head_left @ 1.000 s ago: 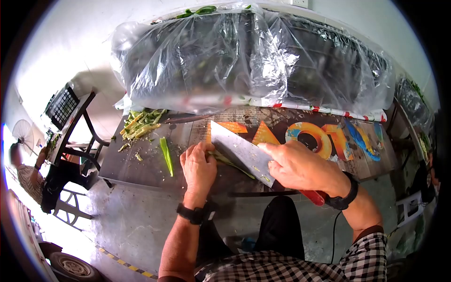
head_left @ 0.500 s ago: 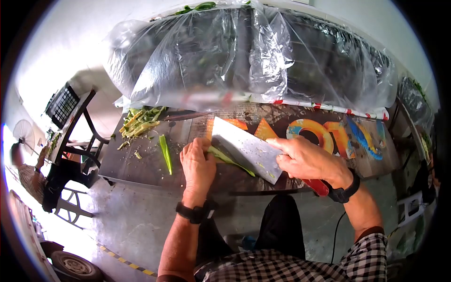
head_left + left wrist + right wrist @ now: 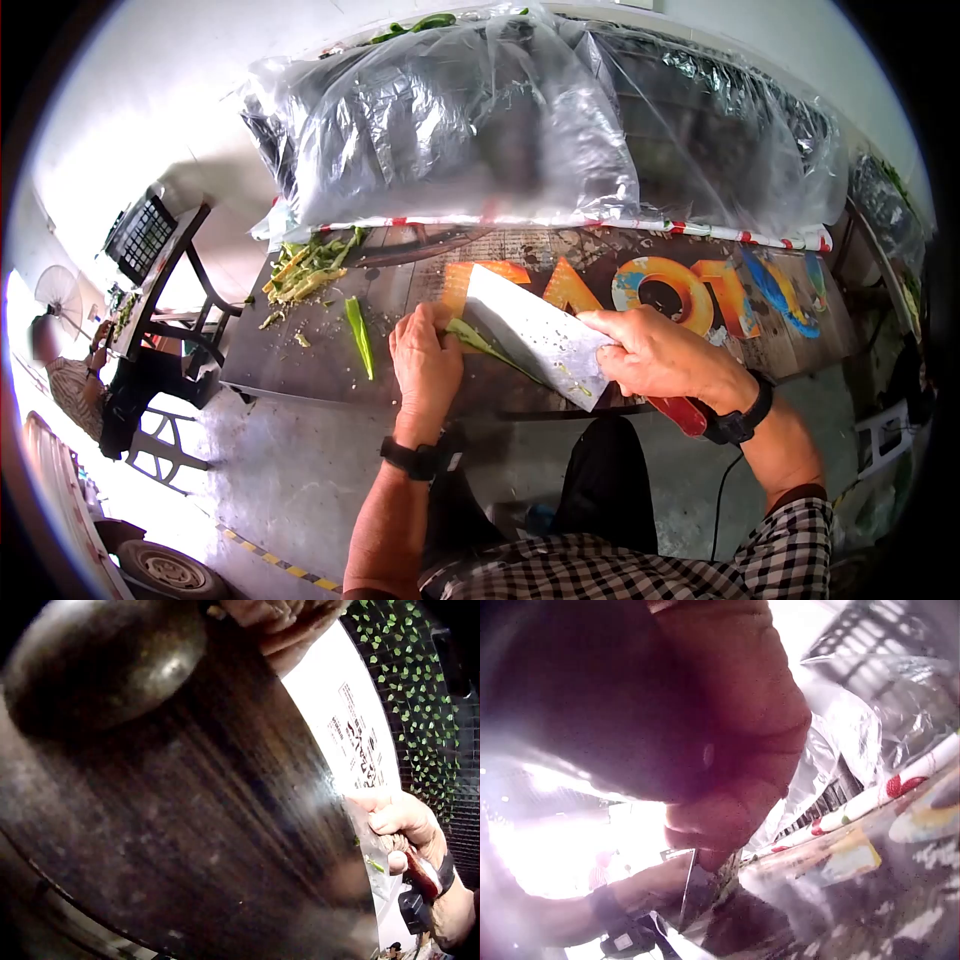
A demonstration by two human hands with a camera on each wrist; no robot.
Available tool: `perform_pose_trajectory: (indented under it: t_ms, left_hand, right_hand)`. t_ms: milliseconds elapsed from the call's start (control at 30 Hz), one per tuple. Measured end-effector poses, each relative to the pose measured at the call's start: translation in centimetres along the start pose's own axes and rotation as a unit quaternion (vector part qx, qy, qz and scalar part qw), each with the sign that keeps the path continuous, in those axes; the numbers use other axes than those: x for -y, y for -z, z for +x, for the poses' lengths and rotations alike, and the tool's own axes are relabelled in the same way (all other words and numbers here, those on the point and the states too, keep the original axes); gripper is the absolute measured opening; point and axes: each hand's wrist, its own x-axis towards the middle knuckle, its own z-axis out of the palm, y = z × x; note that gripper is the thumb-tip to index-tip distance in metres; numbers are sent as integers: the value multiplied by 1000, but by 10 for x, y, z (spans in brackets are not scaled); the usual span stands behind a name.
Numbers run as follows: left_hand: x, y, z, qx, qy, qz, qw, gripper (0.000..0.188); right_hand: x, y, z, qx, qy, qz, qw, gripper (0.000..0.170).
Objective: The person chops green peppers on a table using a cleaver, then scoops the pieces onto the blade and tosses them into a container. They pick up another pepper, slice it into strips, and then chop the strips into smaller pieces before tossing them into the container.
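Note:
In the head view my right hand [image 3: 668,352] grips a broad cleaver [image 3: 535,335] by its red handle, the blade slanting up to the left. My left hand [image 3: 425,365] pinches the upper end of a green vegetable piece [image 3: 490,348] on the table; the piece runs along the blade's lower left side. Further left lies a bright green strip [image 3: 359,338], touched by neither hand. In the left wrist view the right hand [image 3: 405,825] holds the cleaver. The right wrist view shows the right hand [image 3: 735,735] close and dark, with a thin blade edge below it.
Cut vegetable pieces [image 3: 305,270] are heaped at the back left of the patterned table [image 3: 290,350], with crumbs around. Clear plastic sheeting [image 3: 450,130] covers dark objects behind. At the far left a seated person [image 3: 75,385] is by another table with a black crate [image 3: 142,238].
The right hand and cleaver have shifted slightly right and away from the left hand, showing more of the green piece. The left hand keeps its hold. The plastic sheeting's folds have changed.

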Motion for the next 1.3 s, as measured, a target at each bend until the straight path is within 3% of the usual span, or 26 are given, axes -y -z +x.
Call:
perform_pose_trajectory:
  t_ms: [200,367,700,833,1000,1233,1300]
  left_hand:
    - [-1,0,0,-6,-6,-8,1000,26]
    - [-1,1,0,-9,-17,-26,999,26]
    - [-7,9,1,15,-10,-32,999,26]
    - [-8,12,0,18,-71,-14,997,25]
    - [-10,23,2,51,-136,-2,989,21]
    - [-5,30,1,64,-140,-18,988,18]
    - [-4,29,0,53,-131,-17,990,18]
  right_hand:
    - [-26,4,17,56,-9,135,989,42]
    - [-36,-1,25,80,-19,227,970,39]
    - [-27,-4,18,86,-49,236,967,43]
    - [-29,-10,16,90,-73,303,946,43]
    - [-24,-15,13,81,-87,272,955,42]
    - [-27,-18,12,80,-72,266,958,43]
    - [-25,-18,11,70,-74,269,958,37]
